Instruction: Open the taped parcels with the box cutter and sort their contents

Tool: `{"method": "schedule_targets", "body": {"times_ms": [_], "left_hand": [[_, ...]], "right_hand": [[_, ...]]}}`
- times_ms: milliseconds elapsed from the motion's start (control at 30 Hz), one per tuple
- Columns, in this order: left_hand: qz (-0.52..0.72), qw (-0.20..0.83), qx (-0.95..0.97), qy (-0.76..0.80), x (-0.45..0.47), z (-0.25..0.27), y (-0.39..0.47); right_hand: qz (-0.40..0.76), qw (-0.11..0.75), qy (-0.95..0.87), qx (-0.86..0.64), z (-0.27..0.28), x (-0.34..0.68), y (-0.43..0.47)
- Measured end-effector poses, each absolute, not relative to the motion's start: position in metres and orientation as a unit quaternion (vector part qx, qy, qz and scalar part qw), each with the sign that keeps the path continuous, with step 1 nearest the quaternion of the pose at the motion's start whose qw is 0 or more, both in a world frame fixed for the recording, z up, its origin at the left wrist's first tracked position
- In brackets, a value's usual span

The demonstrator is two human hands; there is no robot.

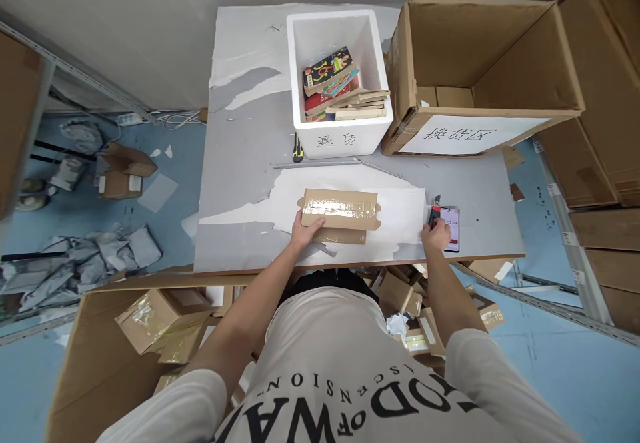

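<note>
A small flat cardboard box (341, 208), glossy clear tape across its top, is tilted over the near half of the table. My left hand (304, 231) grips its near left corner, thumb on the front edge and the other fingers hidden. Below the box, a brown cardboard flap or piece (341, 236) shows; I cannot tell if it is attached. Near the table's right end, my right hand (438, 235) is closed on a red and black utility knife (435, 214), its tip pointing away from me. A lit smartphone (452, 230) lies directly beside that hand.
A white foam box (340, 138) holding several books (330, 73) stands at the back. Right of it is a large open carton (470, 135) with a handwritten label. A yellow and black cutter (298, 148) lies before the foam box. Opened cartons (165, 323) fill a bin below the table (240, 250).
</note>
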State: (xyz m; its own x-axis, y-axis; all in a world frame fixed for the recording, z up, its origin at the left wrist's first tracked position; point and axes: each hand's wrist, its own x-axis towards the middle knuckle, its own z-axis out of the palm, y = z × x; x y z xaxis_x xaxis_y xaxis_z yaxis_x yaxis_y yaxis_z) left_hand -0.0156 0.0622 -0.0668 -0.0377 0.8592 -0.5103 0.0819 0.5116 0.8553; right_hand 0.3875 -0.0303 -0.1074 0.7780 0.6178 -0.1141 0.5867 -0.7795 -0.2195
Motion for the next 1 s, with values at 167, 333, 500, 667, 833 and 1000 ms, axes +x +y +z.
{"method": "schedule_targets", "body": {"times_ms": [167, 333, 500, 667, 833, 1000], "left_hand": [[0.32, 0.591, 0.367, 0.644, -0.017, -0.065, 0.062], [0.319, 0.587, 0.378, 0.641, -0.017, -0.066, 0.062], [0.323, 0.588, 0.374, 0.641, -0.016, -0.069, 0.063], [0.326, 0.587, 0.367, 0.644, -0.016, -0.073, 0.063], [0.332, 0.587, 0.376, 0.636, -0.017, -0.073, 0.061], [0.342, 0.591, 0.38, 0.624, -0.017, -0.073, 0.06]], "right_hand": [[0.138, 0.039, -0.334, -0.932, -0.115, 0.389, -0.028], [0.089, 0.039, -0.401, -0.911, -0.116, 0.382, -0.029], [0.133, 0.046, -0.527, -0.838, -0.119, 0.358, -0.022], [0.255, 0.207, -0.532, -0.78, -0.131, 0.314, -0.008], [0.253, 0.251, -0.44, -0.825, -0.129, 0.285, 0.006], [0.302, 0.2, -0.383, -0.85, -0.117, 0.283, 0.02]]}}
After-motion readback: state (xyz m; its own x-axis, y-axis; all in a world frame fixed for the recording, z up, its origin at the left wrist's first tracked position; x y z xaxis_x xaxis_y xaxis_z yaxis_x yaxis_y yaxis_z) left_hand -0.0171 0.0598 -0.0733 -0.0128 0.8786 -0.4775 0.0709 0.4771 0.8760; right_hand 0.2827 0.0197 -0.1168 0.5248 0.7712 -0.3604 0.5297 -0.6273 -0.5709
